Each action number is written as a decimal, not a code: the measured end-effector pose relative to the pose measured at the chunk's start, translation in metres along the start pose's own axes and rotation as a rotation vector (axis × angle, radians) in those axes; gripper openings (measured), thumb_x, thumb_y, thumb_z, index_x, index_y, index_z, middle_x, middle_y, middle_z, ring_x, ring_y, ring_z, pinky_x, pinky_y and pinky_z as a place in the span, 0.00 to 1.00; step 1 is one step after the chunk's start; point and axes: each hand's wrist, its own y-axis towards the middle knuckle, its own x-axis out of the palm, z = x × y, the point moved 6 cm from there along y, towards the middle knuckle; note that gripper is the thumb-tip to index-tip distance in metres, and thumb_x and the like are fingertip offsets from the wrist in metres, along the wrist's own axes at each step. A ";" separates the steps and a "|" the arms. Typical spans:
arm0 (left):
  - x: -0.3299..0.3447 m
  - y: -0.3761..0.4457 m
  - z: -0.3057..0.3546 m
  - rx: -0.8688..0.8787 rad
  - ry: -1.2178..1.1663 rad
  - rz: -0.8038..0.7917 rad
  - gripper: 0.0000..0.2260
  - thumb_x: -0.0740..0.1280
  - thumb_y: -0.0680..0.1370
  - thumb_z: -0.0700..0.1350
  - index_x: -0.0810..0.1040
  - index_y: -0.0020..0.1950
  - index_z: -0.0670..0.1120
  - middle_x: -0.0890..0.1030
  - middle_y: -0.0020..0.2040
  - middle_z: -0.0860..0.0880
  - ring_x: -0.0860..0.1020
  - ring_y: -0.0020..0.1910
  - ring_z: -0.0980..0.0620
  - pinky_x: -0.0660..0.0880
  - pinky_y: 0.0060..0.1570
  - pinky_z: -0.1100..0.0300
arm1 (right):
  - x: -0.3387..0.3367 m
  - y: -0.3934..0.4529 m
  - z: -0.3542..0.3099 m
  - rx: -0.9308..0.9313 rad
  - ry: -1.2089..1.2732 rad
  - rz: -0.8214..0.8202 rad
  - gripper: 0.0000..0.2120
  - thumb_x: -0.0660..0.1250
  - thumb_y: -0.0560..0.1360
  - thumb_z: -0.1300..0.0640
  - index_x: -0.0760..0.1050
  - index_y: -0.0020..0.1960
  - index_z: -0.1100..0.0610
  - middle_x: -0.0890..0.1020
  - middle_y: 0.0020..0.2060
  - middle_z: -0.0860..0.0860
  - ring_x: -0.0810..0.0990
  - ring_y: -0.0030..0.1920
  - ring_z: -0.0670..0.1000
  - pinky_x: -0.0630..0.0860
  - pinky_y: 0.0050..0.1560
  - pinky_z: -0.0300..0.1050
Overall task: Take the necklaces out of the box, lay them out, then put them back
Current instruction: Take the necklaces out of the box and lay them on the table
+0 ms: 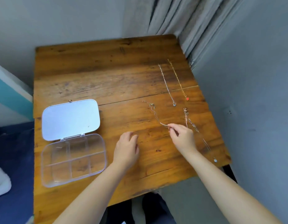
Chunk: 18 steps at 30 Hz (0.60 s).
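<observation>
A clear plastic compartment box [73, 159] lies open at the table's left, its lid [70, 118] flat behind it and its compartments bare. My right hand [183, 136] pinches one end of a thin necklace [153, 111] that trails up and left across the wood. My left hand [126, 149] hovers over the table with loosely curled fingers and holds nothing. A silver necklace [166, 84] and a gold necklace with a red pendant [178, 80] lie straight at the far right. Two more chains [195, 128] lie just right of my right hand.
The wooden table [107, 75] stands in a corner, with grey walls at the back and right and a grey curtain [180, 15] behind. The right edge of the table is close to the chains. A blue surface [12, 152] lies to the left.
</observation>
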 end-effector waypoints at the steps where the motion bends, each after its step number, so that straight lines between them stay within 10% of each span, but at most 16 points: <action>1: 0.012 -0.003 0.001 -0.014 0.051 -0.060 0.19 0.62 0.76 0.41 0.70 0.67 0.40 0.68 0.71 0.38 0.64 0.71 0.40 0.65 0.69 0.49 | 0.013 -0.014 0.015 -0.013 -0.051 -0.046 0.09 0.64 0.70 0.72 0.80 0.48 0.68 0.85 0.43 0.64 0.83 0.44 0.60 0.76 0.46 0.43; 5: 0.048 -0.018 0.000 -0.087 0.189 -0.184 0.26 0.55 0.81 0.50 0.53 0.76 0.44 0.50 0.78 0.43 0.47 0.77 0.45 0.49 0.76 0.50 | 0.049 -0.056 0.050 -0.164 -0.208 -0.179 0.10 0.72 0.63 0.73 0.81 0.44 0.66 0.81 0.32 0.59 0.80 0.34 0.59 0.78 0.31 0.44; 10: 0.068 -0.033 -0.003 -0.104 0.259 -0.178 0.27 0.52 0.81 0.54 0.53 0.76 0.43 0.51 0.78 0.42 0.48 0.77 0.44 0.49 0.75 0.47 | 0.051 -0.078 0.061 -0.315 -0.292 -0.139 0.14 0.74 0.60 0.73 0.81 0.44 0.64 0.80 0.32 0.57 0.78 0.35 0.57 0.77 0.34 0.46; 15: 0.085 -0.050 -0.001 -0.202 0.289 -0.168 0.29 0.46 0.79 0.57 0.71 0.67 0.39 0.73 0.68 0.38 0.71 0.68 0.40 0.69 0.65 0.43 | 0.052 -0.102 0.073 -0.407 -0.330 -0.169 0.19 0.72 0.62 0.70 0.77 0.52 0.64 0.83 0.48 0.60 0.70 0.53 0.53 0.78 0.52 0.54; 18: 0.095 -0.060 0.005 -0.257 0.265 -0.139 0.33 0.36 0.80 0.58 0.69 0.66 0.38 0.75 0.67 0.39 0.65 0.69 0.43 0.58 0.67 0.48 | 0.053 -0.121 0.090 -0.415 -0.414 -0.268 0.19 0.59 0.72 0.59 0.69 0.62 0.62 0.78 0.61 0.59 0.64 0.65 0.54 0.57 0.72 0.52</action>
